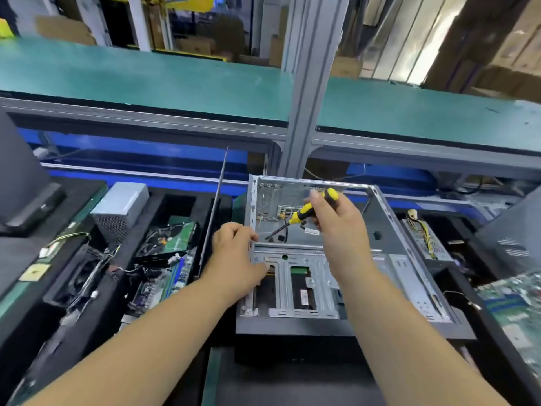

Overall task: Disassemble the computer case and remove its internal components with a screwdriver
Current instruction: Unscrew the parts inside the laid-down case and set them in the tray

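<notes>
The computer case (336,259) lay open on its side directly in front of me, its bare metal interior facing up, with a few loose black cables (278,231) on its floor. My right hand (336,227) hung above the middle of the case, fingers curled round the yellow-and-black screwdriver (307,210), whose shaft slanted down and to the left toward the cables; I could not tell whether the tip touched anything. My left hand (237,253) was at the case's left wall, fingers bent over the edge and thumb near the drive cage (295,285) at the near end; it seemed to grip the wall. Just left of that hand a thin metal side panel (213,212) stood on edge. Further left sat a grey power supply (120,209) and removed circuit boards (172,235) in black trays. Another board (515,300) lay to my right.
</notes>
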A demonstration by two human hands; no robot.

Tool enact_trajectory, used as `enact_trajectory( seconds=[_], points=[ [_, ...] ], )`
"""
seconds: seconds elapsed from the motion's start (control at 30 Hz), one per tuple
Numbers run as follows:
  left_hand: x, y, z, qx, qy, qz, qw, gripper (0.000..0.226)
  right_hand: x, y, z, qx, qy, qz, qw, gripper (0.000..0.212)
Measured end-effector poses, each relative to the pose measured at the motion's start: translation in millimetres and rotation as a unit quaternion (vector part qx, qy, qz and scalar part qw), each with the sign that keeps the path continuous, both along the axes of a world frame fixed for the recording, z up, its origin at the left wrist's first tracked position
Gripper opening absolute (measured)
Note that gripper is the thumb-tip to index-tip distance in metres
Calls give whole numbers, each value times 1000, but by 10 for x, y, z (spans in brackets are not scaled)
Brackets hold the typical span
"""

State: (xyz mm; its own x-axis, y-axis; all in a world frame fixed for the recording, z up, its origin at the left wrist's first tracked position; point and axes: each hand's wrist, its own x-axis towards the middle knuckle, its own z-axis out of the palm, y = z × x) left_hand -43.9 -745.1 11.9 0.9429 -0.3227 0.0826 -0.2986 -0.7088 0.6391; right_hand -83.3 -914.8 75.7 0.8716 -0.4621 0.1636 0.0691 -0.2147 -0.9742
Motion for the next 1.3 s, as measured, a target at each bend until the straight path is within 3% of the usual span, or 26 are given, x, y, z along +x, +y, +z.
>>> enact_trajectory(
  seconds=[0.2,0.6,0.9,1.0,1.2,1.3],
  points=[
    [-19,4,-97,-18,13,4,1000,36,26,188,-54,-103,17,47,993,30],
    [7,-2,-194,-98,27,17,995,36,229,100,-60,-162,56,135,976,27],
    [-15,-15,-189,-109,40,28,993,40,429,85,151,-314,63,244,915,27],
    [-27,-36,-189,-146,74,37,986,42,500,115,206,-270,62,263,924,8],
    [-25,-143,-205,-158,29,93,983,15,532,154,153,-230,25,267,936,30],
    [-22,-134,-202,-167,-29,95,981,21,531,93,135,-213,24,278,936,29]
  ],
)
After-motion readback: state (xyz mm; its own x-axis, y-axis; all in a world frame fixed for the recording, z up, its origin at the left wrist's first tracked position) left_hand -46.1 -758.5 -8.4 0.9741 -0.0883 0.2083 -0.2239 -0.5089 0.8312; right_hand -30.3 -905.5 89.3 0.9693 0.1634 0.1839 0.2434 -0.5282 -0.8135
